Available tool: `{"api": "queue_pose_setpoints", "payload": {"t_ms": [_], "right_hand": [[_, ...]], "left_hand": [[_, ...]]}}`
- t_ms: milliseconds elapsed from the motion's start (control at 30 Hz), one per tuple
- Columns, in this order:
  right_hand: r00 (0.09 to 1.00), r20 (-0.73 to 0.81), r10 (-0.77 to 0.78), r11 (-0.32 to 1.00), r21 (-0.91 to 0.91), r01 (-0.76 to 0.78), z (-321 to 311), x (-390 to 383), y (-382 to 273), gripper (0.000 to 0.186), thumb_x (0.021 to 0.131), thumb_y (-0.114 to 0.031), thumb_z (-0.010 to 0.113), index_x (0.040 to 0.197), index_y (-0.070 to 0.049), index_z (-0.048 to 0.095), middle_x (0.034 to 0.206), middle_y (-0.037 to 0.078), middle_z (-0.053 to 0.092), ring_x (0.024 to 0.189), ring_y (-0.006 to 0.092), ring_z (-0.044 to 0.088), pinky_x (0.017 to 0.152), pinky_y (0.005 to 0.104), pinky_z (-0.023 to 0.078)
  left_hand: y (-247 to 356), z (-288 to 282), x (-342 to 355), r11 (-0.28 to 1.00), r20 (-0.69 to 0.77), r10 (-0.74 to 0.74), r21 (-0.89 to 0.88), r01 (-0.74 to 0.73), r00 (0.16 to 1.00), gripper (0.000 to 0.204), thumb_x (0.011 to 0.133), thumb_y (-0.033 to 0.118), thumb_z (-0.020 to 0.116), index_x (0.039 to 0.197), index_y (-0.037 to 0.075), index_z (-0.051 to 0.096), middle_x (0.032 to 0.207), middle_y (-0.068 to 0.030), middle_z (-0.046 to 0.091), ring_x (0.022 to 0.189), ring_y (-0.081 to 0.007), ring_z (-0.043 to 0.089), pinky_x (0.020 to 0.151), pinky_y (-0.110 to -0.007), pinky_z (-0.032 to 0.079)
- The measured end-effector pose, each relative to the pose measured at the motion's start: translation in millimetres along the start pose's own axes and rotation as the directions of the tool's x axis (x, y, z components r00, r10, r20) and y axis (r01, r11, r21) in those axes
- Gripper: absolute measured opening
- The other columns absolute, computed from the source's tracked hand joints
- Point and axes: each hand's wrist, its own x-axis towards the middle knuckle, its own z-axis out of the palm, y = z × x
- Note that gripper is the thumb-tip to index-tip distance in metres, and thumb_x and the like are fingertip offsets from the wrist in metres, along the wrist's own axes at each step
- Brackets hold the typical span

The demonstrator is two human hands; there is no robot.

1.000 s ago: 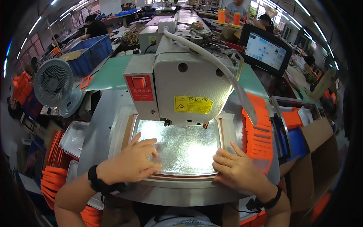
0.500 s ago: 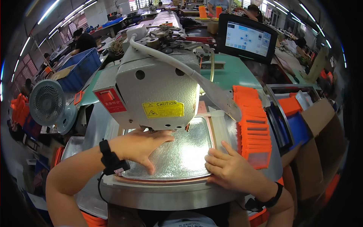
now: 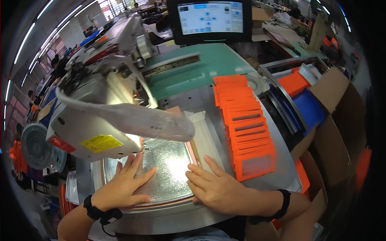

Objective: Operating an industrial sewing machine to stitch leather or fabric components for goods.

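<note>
A shiny silver, textured metal plate (image 3: pixel 167 170) with rounded corners lies flat on the steel work surface under a grey sewing machine head (image 3: pixel 90 126). My left hand (image 3: pixel 124 186) rests on the left part of this plate, palm down and fingers spread. At its right edge, my right hand (image 3: pixel 217 190) has its fingers stretched out, the tips touching the rim. Neither hand grips anything that I can see. A pale taped strip (image 3: pixel 207 136) runs beside the plate. Part of the plate's far side is hidden by the machine head and its hanging grey-wrapped arm (image 3: pixel 140 120).
Overlapping orange mesh-windowed pieces (image 3: pixel 249 130) lie in a row at the right. Beyond them are a metal-framed rack (image 3: pixel 281 98) and an open cardboard box (image 3: pixel 339 160). A lit control screen (image 3: pixel 211 18) stands at the back, a fan (image 3: pixel 38 144) at the left.
My view has turned right, so the machine head appears farther left. My left hand has drawn back nearer to me on the plate; my right hand stays at its right edge.
</note>
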Motion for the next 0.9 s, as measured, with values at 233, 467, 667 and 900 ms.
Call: {"api": "queue_pose_setpoints", "payload": {"t_ms": [233,467,667,900], "right_hand": [[0.994,0.017,0.111,0.989,-0.102,-0.108,-6.8,-5.2,-2.8,0.040,0.085,-0.031,0.066,0.107,0.002,0.064,0.131,0.021,0.057,0.132,0.0315,0.048,0.111,0.0560,0.034],[0.984,0.140,0.114,0.963,-0.260,-0.075,-28.9,-2.0,-3.6,0.057,0.086,-0.047,0.063,0.117,0.001,0.062,0.133,0.018,0.057,0.132,0.0300,0.048,0.112,0.0564,0.032],[0.968,0.246,0.055,0.998,0.008,-0.059,-30.8,21.2,27.8,0.065,0.081,-0.042,0.072,0.125,0.004,0.060,0.131,0.019,0.059,0.132,0.0313,0.049,0.112,0.0578,0.033],[0.986,0.143,0.088,0.996,0.008,-0.090,-2.0,47.5,76.5,0.075,0.075,-0.049,0.076,0.123,0.007,0.060,0.134,0.018,0.058,0.138,0.0294,0.044,0.113,0.0571,0.032]], "left_hand": [[5.8,-1.9,-2.3,0.994,-0.004,-0.054,-0.097,0.054,0.999,0.089,0.082,0.060,0.071,0.150,0.011,0.043,0.161,-0.0339,-0.003,0.149,-0.0536,-0.001,0.118,-0.062,0.007],[5.8,-3.4,-0.6,0.994,-0.018,-0.031,-0.103,0.029,0.999,0.086,0.082,0.059,0.070,0.149,0.012,0.044,0.161,-0.0337,0.001,0.149,-0.0539,0.005,0.114,-0.069,0.011],[3.5,0.7,-1.5,0.998,-0.045,-0.020,-0.060,0.017,0.999,0.086,0.083,0.062,0.067,0.151,0.016,0.042,0.161,-0.0344,0.004,0.147,-0.0556,0.008,0.111,-0.073,0.015],[-1.2,4.0,1.0,0.999,-0.078,0.010,-0.050,-0.014,0.997,0.084,0.084,0.062,0.066,0.153,0.021,0.039,0.160,-0.0351,0.007,0.146,-0.0590,0.008,0.110,-0.073,0.016]]}}
